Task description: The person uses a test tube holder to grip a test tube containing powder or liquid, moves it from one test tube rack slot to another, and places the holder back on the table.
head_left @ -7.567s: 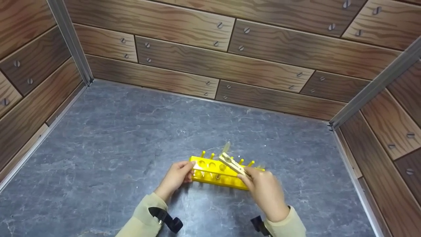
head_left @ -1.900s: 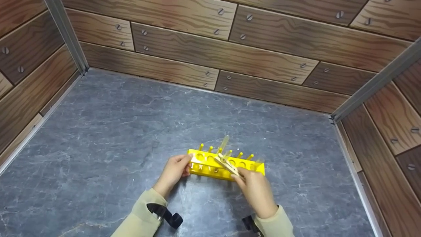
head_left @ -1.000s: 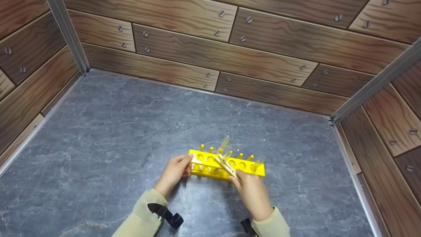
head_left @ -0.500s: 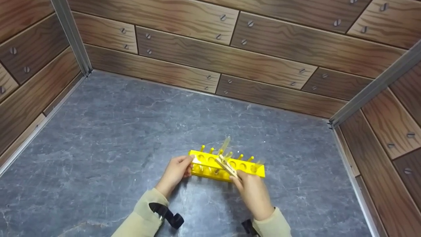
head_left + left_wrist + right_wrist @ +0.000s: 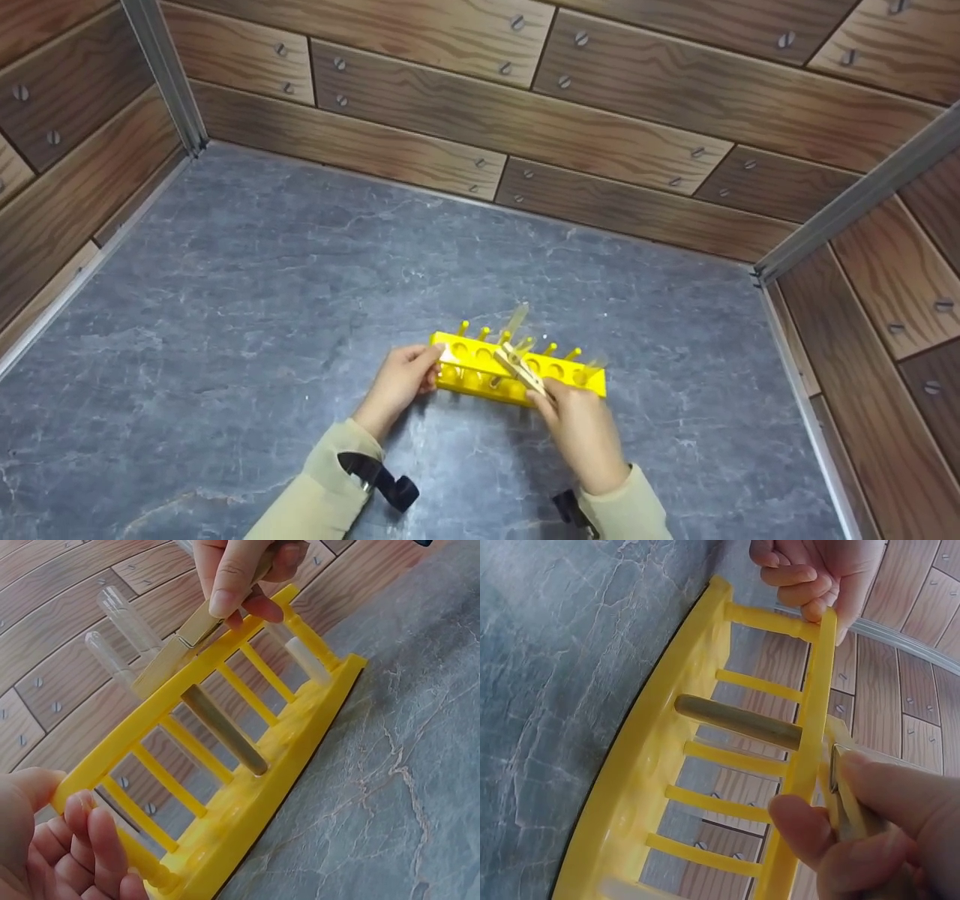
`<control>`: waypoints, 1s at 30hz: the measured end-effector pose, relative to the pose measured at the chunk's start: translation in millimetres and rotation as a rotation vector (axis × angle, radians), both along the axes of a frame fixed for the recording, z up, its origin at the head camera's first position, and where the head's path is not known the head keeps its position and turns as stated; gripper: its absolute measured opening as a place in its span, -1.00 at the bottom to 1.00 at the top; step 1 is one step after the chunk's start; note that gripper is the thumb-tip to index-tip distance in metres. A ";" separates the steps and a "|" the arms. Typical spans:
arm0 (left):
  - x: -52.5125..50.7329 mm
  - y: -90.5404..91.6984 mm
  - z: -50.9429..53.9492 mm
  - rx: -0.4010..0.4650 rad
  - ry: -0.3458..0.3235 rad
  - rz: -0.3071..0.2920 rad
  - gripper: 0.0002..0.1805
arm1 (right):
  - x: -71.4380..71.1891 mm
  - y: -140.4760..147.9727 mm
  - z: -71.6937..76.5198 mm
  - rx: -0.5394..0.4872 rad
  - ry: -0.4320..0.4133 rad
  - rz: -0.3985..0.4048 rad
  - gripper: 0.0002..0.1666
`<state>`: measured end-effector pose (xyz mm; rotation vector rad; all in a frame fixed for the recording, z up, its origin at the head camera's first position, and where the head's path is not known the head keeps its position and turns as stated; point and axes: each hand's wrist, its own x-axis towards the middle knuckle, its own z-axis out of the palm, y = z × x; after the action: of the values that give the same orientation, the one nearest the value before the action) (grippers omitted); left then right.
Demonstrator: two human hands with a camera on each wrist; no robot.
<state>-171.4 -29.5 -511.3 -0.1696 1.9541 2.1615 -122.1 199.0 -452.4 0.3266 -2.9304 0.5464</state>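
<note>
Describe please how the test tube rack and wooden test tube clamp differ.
The test tube rack is yellow; the wooden test tube clamp is pale tan. The rack is longer than the clamp. The rack rests on the grey surface; the clamp is up at the rack's top. Both are held.

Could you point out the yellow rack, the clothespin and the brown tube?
Rack [image 5: 259,816], left wrist view: front of its base.
Clothespin [image 5: 199,625], left wrist view: wood beside its spring.
Brown tube [image 5: 739,722], right wrist view: middle of its length.

A blue-grey marbled tabletop [image 5: 300,285] bears a yellow test-tube rack [image 5: 512,391], upright.
</note>
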 end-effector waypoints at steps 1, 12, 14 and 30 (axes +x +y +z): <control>-0.4 -0.4 0.5 0.002 0.005 0.004 -0.63 | -0.2 -0.2 0.9 0.001 0.006 0.004 -0.72; -1.6 -0.9 2.6 0.001 -0.006 0.030 -0.63 | -1.0 -2.2 9.2 0.026 0.043 0.007 -0.70; -1.4 -1.6 2.8 -0.004 0.000 0.033 -0.62 | -1.2 -2.6 11.0 0.028 0.040 0.010 -0.71; -4.6 -5.0 4.8 -0.021 -0.036 -0.057 -0.57 | 0.0 -1.1 23.7 0.009 0.068 0.020 -0.63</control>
<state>-176.0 -34.5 -506.5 -0.1525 1.9384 2.0889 -122.1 198.0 -428.7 0.3684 -2.8682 0.5148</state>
